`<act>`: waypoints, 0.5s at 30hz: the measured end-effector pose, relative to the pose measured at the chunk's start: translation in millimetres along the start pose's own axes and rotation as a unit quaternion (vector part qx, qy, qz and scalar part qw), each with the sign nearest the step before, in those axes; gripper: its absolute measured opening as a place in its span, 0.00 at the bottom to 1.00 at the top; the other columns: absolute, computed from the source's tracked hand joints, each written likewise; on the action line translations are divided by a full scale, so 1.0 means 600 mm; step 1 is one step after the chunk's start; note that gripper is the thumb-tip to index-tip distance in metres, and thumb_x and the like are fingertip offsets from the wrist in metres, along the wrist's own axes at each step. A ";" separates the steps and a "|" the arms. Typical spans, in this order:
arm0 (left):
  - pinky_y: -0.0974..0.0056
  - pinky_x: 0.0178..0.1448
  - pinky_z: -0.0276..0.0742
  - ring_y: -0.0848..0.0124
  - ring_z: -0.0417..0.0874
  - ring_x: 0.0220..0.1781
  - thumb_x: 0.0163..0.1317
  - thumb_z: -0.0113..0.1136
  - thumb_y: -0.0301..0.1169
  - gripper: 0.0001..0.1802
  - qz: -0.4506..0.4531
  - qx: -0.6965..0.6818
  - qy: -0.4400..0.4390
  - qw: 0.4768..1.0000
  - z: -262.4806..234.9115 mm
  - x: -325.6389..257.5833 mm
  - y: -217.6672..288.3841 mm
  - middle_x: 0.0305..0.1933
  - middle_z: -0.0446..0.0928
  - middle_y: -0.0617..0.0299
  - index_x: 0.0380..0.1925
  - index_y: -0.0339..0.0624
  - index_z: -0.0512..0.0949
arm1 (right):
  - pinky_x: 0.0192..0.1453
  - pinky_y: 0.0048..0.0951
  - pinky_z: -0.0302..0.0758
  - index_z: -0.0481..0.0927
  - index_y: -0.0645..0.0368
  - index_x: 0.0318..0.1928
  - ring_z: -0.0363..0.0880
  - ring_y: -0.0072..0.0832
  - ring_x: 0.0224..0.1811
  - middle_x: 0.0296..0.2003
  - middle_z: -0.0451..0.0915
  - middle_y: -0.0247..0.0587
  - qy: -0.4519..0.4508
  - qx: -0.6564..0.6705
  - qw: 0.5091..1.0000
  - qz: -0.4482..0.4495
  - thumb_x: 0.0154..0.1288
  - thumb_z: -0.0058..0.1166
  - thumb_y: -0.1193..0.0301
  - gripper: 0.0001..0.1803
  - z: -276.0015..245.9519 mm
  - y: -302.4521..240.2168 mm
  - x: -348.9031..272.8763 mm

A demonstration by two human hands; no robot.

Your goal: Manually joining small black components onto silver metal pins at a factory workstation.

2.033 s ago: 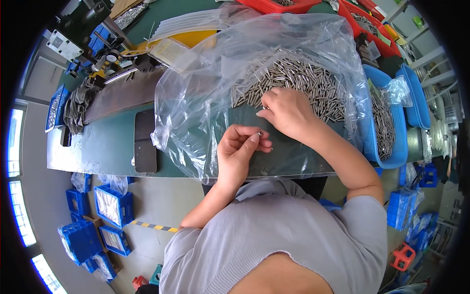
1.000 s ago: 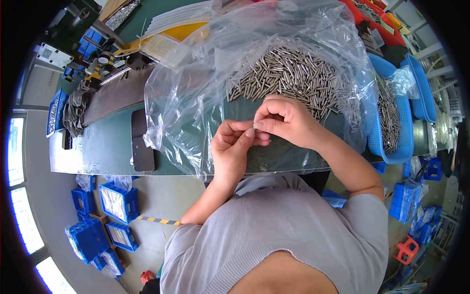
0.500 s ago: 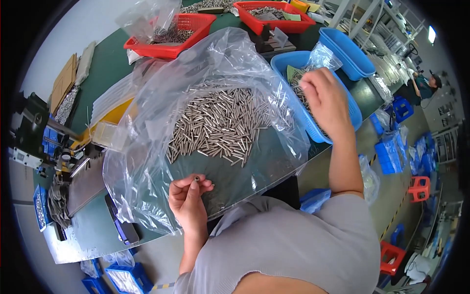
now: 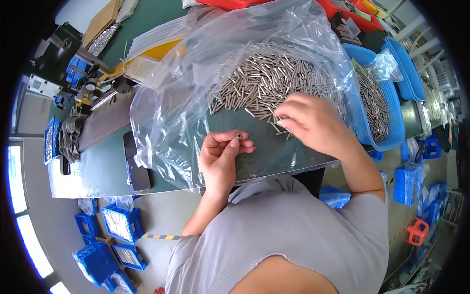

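My left hand (image 4: 220,159) pinches a small metal part (image 4: 239,135) between thumb and forefinger; its round end with a dark centre faces up, and the rest is hidden by the fingers. At the near edge of a heap of slim metal pins (image 4: 267,81) is my right hand (image 4: 313,122), palm down. Its thumb and fingertips curl together over a few stray pins, and whatever lies between them is too small to make out. The heap rests on a large clear plastic bag (image 4: 169,105) spread across the green table (image 4: 100,169).
To the right stands a blue basket (image 4: 395,120) holding more pins, with another blue basket (image 4: 409,78) beside it. A dark phone-like device (image 4: 137,166) lies at the left near edge. Bench machinery (image 4: 63,54) stands far left. Red baskets (image 4: 360,19) line the back.
My right hand has come from above the blue basket to the near edge of the pin heap. My left hand keeps its pinch on the small part. The view has shifted.
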State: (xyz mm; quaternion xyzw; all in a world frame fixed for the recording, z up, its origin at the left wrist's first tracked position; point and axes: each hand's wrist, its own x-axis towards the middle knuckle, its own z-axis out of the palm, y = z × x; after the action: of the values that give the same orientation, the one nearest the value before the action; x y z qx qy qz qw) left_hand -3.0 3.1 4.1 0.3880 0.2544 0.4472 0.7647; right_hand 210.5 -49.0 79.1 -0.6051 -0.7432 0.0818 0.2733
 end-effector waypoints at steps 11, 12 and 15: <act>0.62 0.45 0.81 0.65 0.82 0.38 0.64 0.49 0.18 0.04 -0.011 -0.017 0.003 1.000 -0.005 -0.002 0.005 0.41 0.77 0.48 0.39 0.30 0.70 | 0.37 0.37 0.74 0.75 0.58 0.30 0.76 0.37 0.36 0.29 0.74 0.39 -0.047 -0.136 0.989 -0.028 0.53 0.58 0.67 0.09 0.117 0.009 0.078; 0.62 0.45 0.81 0.65 0.82 0.38 0.64 0.49 0.18 0.04 -0.011 -0.018 0.007 1.000 -0.004 -0.001 0.006 0.41 0.77 0.48 0.39 0.30 0.70 | 0.37 0.37 0.74 0.75 0.58 0.30 0.76 0.37 0.36 0.29 0.74 0.39 -0.050 -0.134 0.989 -0.030 0.53 0.58 0.67 0.09 0.119 0.009 0.075; 0.62 0.45 0.81 0.65 0.82 0.39 0.64 0.49 0.18 0.04 -0.013 -0.021 0.003 1.000 -0.002 0.001 0.008 0.42 0.77 0.47 0.39 0.30 0.69 | 0.35 0.33 0.73 0.72 0.56 0.25 0.74 0.32 0.33 0.26 0.72 0.37 -0.005 -0.215 0.969 -0.124 0.48 0.53 0.70 0.05 0.123 0.004 0.061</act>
State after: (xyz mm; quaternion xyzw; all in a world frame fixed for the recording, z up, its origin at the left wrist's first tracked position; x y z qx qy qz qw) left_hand -6.2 5.5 7.5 0.3669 0.2524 0.4438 0.7777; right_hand 170.8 1.8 27.9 -0.5519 -0.8144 -0.1110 0.1410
